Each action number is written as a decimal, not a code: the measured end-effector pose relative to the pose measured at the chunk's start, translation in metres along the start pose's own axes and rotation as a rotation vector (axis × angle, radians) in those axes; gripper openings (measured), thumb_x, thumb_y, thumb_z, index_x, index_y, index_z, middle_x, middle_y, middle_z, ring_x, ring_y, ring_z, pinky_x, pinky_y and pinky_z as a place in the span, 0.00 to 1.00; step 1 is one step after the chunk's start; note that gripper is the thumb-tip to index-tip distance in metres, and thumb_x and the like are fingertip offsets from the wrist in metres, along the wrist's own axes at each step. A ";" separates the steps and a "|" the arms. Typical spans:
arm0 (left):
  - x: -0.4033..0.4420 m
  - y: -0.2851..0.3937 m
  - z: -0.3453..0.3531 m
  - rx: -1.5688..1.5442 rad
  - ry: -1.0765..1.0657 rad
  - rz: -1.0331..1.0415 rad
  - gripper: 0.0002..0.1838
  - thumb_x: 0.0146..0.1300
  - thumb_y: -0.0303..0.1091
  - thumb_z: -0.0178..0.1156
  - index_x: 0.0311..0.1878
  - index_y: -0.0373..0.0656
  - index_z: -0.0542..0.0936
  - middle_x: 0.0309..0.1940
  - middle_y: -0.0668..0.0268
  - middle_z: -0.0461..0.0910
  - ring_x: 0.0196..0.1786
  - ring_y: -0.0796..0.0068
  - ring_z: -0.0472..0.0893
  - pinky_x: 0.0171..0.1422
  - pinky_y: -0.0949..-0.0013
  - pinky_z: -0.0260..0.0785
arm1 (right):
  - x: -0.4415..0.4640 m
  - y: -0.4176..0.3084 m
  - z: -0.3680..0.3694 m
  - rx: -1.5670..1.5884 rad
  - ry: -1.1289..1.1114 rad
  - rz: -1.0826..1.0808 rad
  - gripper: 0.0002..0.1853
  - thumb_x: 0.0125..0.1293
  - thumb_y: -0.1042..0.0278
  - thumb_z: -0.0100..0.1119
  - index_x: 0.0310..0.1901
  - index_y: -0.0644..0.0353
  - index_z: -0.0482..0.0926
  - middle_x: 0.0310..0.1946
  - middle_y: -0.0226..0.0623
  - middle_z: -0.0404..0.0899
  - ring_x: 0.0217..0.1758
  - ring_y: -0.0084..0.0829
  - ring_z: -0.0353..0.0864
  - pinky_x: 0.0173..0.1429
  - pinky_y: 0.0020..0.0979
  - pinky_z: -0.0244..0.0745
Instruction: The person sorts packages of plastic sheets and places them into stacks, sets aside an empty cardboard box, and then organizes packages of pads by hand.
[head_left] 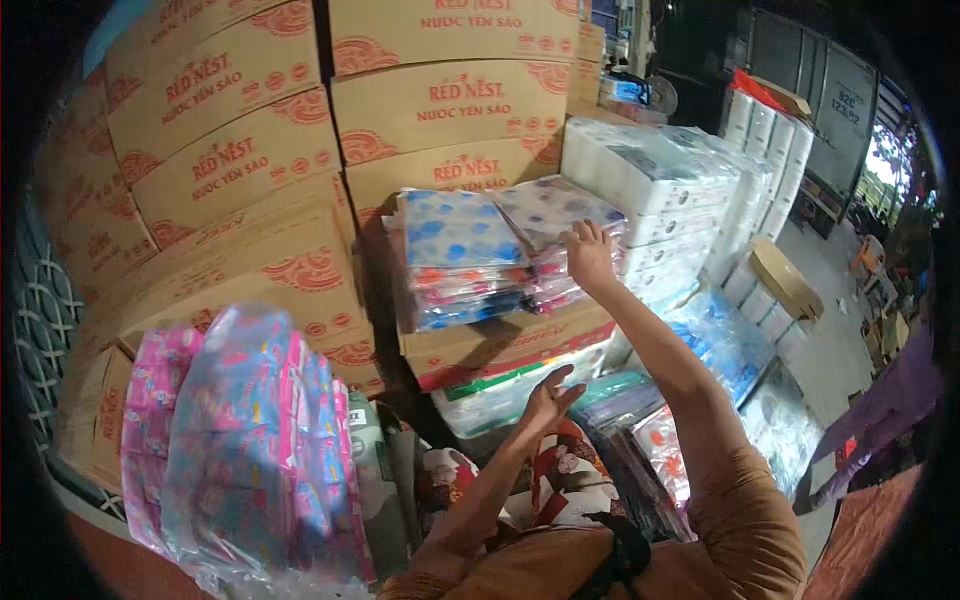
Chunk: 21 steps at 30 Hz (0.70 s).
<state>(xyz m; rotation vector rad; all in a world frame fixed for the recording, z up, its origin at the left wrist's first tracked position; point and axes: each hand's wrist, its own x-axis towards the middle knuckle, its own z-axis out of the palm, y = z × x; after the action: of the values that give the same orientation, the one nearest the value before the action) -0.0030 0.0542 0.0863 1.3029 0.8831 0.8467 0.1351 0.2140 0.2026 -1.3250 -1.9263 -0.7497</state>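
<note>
My right hand point(591, 254) is at the right edge of a stack of plastic-wrapped packets with a dark dotted pattern point(550, 212), its fingers bent down at the top packet. Beside that stack lies another pile of wrapped packets, the top one white with blue dots point(460, 230). Both piles rest on a brown carton point(500, 348). My left hand point(550, 399) hangs in front of the carton, above my patterned clothing, with its fingers apart and nothing in it. What the right fingertips grip, if anything, is too small to make out.
Red Nest cartons point(450, 105) are stacked at the back and left. Pink and blue wrapped packs point(235, 430) stand at lower left. White wrapped rolls point(650, 180) rise behind my right arm, with more plastic-wrapped packets point(665, 450) below it. A truck point(835, 110) stands at upper right.
</note>
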 end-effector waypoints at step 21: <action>-0.012 0.043 -0.010 -0.728 -0.016 -0.154 0.30 0.52 0.64 0.48 0.52 0.52 0.68 0.41 0.71 0.74 0.44 0.74 0.74 0.41 0.68 0.65 | -0.097 -0.061 -0.111 0.268 -0.019 0.033 0.12 0.41 0.77 0.53 0.32 0.56 0.69 0.34 0.35 0.71 0.48 0.35 0.69 0.59 0.51 0.47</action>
<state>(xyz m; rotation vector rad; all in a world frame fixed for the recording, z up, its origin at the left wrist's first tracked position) -0.0185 0.0516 0.1295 0.5974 0.5656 0.9159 0.1251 0.0555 0.1887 -1.1978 -1.9373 -0.4449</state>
